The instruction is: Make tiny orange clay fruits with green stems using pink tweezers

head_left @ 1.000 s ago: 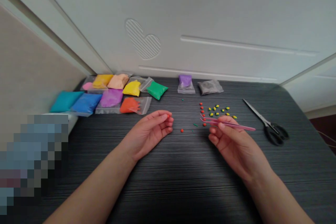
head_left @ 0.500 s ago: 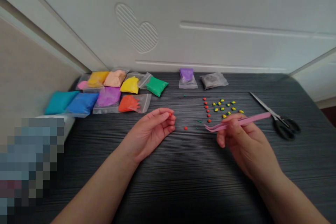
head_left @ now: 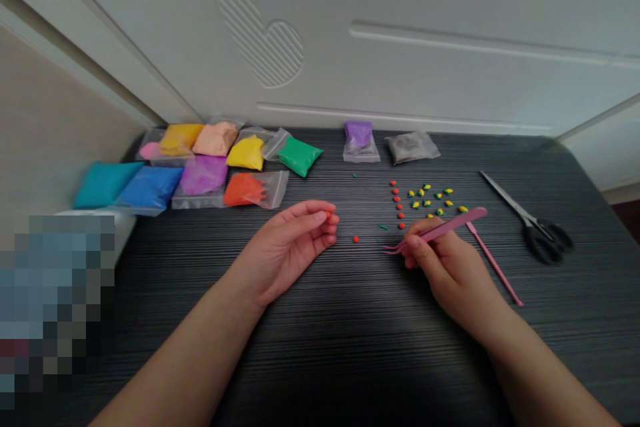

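Note:
Between thumb and fingertips, my left hand (head_left: 295,240) pinches a tiny red clay piece (head_left: 329,215). My right hand (head_left: 437,263) grips pink tweezers (head_left: 445,225), whose curved tips point left and stand slightly apart with nothing visible between them. A lone red clay ball (head_left: 355,239) lies on the dark table between the hands. Just beyond the tweezer tips is a thin green clay strip (head_left: 383,227). Several red pieces (head_left: 399,207) form a column behind it. To their right are several small yellow-and-green pieces (head_left: 427,203), some close to my right hand.
Scissors (head_left: 525,217) and a pink clay tool (head_left: 495,263) lie on the right. Bags of coloured clay, including an orange-red one (head_left: 245,189) and a green one (head_left: 299,155), sit at the back left. Purple (head_left: 359,137) and grey (head_left: 411,147) bags lie near the white panel (head_left: 320,33).
My right hand has moved left and slightly down with the tweezers, and the pink tool beside it now shows. My left hand keeps its pinch. The view has shifted slightly.

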`<state>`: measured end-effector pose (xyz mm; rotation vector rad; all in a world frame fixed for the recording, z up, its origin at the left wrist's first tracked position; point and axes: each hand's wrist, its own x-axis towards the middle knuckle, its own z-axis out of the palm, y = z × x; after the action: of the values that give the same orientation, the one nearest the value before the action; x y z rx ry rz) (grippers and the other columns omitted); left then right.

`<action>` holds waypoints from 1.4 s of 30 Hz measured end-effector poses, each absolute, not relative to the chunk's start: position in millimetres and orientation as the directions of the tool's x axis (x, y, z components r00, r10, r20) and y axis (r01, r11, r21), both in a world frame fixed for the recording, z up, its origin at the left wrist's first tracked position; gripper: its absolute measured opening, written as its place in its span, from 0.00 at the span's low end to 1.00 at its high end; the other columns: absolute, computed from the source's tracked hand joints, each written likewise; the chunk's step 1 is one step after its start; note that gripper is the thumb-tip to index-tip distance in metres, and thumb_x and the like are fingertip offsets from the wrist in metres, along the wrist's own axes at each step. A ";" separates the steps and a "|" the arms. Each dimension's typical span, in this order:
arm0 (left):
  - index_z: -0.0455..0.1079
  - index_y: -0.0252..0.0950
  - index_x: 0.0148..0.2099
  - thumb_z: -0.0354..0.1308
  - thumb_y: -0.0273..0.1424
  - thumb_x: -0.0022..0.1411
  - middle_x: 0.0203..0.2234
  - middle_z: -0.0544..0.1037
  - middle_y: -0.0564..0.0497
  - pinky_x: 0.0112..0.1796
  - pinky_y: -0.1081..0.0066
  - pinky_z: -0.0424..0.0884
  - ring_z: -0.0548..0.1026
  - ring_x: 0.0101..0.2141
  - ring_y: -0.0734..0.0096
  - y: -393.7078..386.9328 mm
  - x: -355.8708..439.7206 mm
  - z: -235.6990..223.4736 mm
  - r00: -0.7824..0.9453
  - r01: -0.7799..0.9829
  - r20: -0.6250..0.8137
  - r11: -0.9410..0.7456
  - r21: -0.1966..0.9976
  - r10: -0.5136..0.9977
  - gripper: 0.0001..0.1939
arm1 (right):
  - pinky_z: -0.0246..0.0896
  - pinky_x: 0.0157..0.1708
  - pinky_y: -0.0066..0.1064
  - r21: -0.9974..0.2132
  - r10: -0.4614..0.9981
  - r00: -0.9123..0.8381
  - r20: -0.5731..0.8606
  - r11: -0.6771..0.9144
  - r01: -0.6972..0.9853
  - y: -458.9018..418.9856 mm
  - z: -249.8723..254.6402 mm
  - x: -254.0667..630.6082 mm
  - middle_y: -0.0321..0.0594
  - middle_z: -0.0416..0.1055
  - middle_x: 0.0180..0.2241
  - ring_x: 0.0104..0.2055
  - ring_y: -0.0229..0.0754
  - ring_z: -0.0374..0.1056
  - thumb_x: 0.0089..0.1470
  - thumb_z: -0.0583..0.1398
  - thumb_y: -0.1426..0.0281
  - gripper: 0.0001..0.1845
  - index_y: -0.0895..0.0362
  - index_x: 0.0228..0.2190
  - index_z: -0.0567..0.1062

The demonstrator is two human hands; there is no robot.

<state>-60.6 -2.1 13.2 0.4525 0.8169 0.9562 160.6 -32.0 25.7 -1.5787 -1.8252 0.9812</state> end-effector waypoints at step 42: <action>0.70 0.32 0.35 0.54 0.22 0.54 0.28 0.74 0.50 0.34 0.76 0.69 0.72 0.29 0.78 -1.5 -60.2 12.7 0.334 -0.557 -0.395 0.517 0.650 0.856 0.06 | 0.57 0.29 0.29 -0.715 0.965 -0.263 -0.002 0.183 0.675 -33.7 23.6 165.7 0.36 0.67 0.27 0.29 0.37 0.64 0.56 0.51 0.67 0.06 0.55 0.32 0.65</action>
<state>-60.2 -1.5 12.7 0.4402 0.7861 0.9622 165.7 -33.7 23.6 -1.5358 -2.0096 0.8477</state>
